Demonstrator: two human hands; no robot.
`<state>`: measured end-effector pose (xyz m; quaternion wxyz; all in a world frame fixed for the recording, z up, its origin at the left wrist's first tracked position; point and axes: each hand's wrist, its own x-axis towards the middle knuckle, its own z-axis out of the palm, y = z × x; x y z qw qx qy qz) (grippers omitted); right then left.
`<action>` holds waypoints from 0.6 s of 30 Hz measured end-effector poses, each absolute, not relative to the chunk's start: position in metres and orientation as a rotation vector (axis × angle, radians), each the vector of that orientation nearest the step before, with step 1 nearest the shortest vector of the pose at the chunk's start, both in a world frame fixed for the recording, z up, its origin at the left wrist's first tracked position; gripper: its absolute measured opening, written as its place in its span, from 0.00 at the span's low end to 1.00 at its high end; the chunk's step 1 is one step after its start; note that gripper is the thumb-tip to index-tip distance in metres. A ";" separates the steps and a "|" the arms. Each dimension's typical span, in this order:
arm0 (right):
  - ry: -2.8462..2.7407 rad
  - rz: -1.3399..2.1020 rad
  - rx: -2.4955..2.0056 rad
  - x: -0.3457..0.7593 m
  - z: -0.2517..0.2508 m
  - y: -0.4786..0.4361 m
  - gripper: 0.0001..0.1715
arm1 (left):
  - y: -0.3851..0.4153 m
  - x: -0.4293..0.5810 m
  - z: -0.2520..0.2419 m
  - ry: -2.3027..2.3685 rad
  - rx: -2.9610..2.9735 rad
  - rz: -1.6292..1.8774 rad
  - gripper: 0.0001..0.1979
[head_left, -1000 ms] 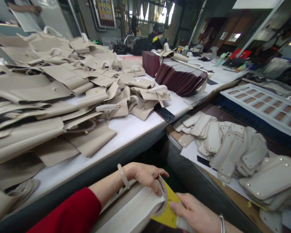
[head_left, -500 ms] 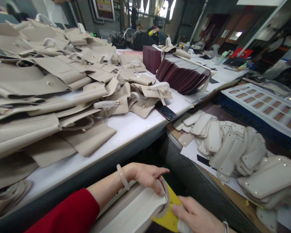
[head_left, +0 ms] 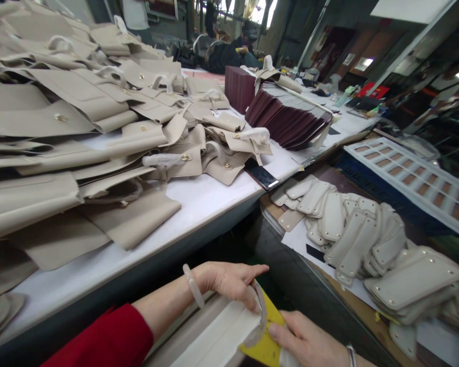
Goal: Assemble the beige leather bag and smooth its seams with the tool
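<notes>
At the bottom centre, a beige leather bag piece [head_left: 214, 331] with a pale inner face lies lengthwise beneath my left forearm. My left hand [head_left: 229, 283] curls its fingers over the piece's far curved end, with one finger stretched out to the right. Against that end sits a bright yellow flat piece [head_left: 265, 336] with dark marks. My right hand [head_left: 304, 334] grips the yellow piece from the right, thumb pressed on its face. Something whitish shows under the right fingers, too hidden to name. The near end of the bag piece runs out of view.
Many beige leather bag parts [head_left: 110, 148] with handles cover the white table [head_left: 153, 224], along with a phone [head_left: 262, 176] and dark red stacked panels [head_left: 286, 117]. On the right, beige riveted strips [head_left: 355, 234] pile up beside a white slotted tray [head_left: 416, 173]. People are in the background.
The view has shifted slightly, so the table's things appear a little further left. Both hands keep nearly the same grip on the bag piece and the yellow piece.
</notes>
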<state>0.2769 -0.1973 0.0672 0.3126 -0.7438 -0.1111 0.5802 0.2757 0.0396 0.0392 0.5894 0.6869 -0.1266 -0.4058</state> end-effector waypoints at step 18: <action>-0.174 1.330 -1.942 0.227 0.028 -0.156 0.53 | 0.058 0.222 0.046 0.080 1.528 -0.538 0.34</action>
